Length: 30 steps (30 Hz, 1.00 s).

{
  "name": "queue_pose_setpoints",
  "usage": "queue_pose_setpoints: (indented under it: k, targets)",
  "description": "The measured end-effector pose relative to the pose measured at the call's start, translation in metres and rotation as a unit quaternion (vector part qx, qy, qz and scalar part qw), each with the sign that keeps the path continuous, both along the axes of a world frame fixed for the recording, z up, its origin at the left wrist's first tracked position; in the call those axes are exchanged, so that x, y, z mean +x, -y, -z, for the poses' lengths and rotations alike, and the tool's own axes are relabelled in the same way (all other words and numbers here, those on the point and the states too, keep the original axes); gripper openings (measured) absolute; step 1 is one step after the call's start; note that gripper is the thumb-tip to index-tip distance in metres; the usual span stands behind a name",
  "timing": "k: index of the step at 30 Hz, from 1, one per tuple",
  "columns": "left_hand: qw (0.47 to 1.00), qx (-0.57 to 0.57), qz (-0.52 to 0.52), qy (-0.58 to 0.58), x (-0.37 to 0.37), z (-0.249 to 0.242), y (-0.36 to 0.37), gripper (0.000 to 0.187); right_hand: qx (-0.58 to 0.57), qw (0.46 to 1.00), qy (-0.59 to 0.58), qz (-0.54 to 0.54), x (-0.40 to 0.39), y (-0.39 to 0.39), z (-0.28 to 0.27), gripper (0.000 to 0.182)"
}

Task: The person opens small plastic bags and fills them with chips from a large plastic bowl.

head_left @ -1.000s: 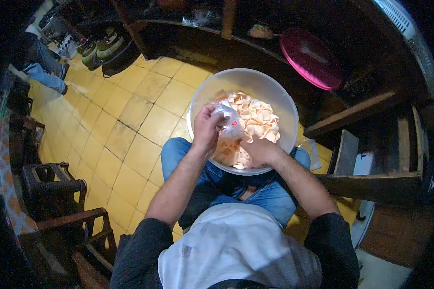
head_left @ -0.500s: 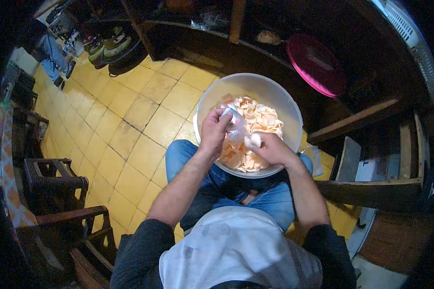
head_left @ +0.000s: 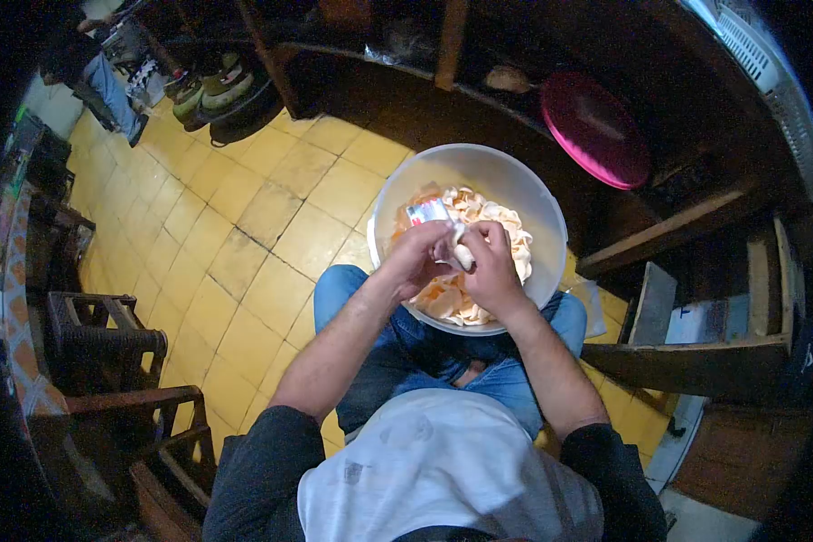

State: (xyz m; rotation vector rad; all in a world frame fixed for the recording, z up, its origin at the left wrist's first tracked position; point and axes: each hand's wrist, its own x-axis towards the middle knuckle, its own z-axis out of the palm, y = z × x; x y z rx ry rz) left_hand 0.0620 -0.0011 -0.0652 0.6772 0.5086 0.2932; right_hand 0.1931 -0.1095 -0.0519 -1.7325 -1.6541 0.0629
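A round whitish plastic tub (head_left: 540, 212) stands at my knees, partly filled with pale orange crackers (head_left: 486, 210). Above them, my left hand (head_left: 414, 259) is closed on a small clear plastic bag (head_left: 427, 211) with a blue, white and red print. My right hand (head_left: 493, 275) is right beside it, fingers curled around a pale cracker (head_left: 463, 256) near the bag's gathered end. The two hands nearly touch, and how far the cracker is inside the bag cannot be made out.
A pink round lid (head_left: 596, 131) leans on the dark wooden shelving to the right. Wooden stools (head_left: 108, 330) stand at left on the yellow tiles (head_left: 262, 280). Green gas cylinders (head_left: 224, 88) sit at the back, near another person's leg (head_left: 113, 95).
My right hand has come up and left to meet my left hand. The bag's printed part now points away, beyond my left fingers. The person at the back has shifted slightly.
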Motion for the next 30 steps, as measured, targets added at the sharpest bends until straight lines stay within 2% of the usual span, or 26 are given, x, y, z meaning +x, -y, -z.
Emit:
queue_pose_setpoints:
  k: [1,4,10,14,16,20,23,25,26,28,29,30]
  targets:
    - [0.997,0.072,0.01,-0.01,-0.001,-0.005,0.001,0.021,0.0,1.0,0.002,0.002,0.001,0.001,-0.001,0.031]
    - [0.993,0.105,0.02,-0.057,0.004,0.001,0.003,0.02,-0.132,0.991,0.018,0.014,-0.001,0.008,-0.013,0.036]
    - [0.991,0.124,-0.042,-0.031,0.005,0.003,0.007,0.03,-0.052,0.996,-0.068,0.01,-0.004,0.012,-0.034,0.041]
    - [0.989,0.141,-0.046,-0.001,0.007,0.012,0.007,0.031,-0.021,0.999,-0.04,-0.006,-0.001,0.014,-0.025,0.038]
    - [0.998,0.023,-0.02,0.05,0.002,0.0,0.006,0.026,-0.072,0.996,0.002,0.06,-0.008,0.015,-0.031,0.038]
    - [0.997,0.004,-0.071,-0.003,0.004,-0.015,0.01,0.023,-0.095,0.995,0.012,0.041,-0.006,0.013,-0.024,0.042]
    - [0.994,0.057,-0.086,-0.022,0.008,-0.003,0.006,0.019,-0.082,0.995,-0.051,-0.014,-0.005,0.014,-0.028,0.041]
    - [0.993,0.086,-0.086,-0.011,0.007,0.002,0.005,0.017,-0.102,0.979,-0.173,-0.021,0.001,0.015,-0.031,0.042]
    - [0.993,0.084,-0.085,-0.011,0.005,0.004,0.004,0.017,-0.103,0.979,-0.173,-0.02,0.0,0.014,-0.032,0.042]
    - [0.993,0.115,-0.019,0.001,0.001,0.004,0.006,0.023,0.013,0.993,-0.082,0.084,-0.002,0.011,-0.037,0.047]
    - [0.993,0.115,-0.018,0.001,0.002,0.004,0.007,0.023,0.013,0.993,-0.082,0.085,0.002,0.009,-0.031,0.047]
    - [0.993,0.117,-0.015,0.008,0.001,0.001,0.008,0.022,-0.033,0.986,-0.159,0.041,0.007,0.006,-0.018,0.051]
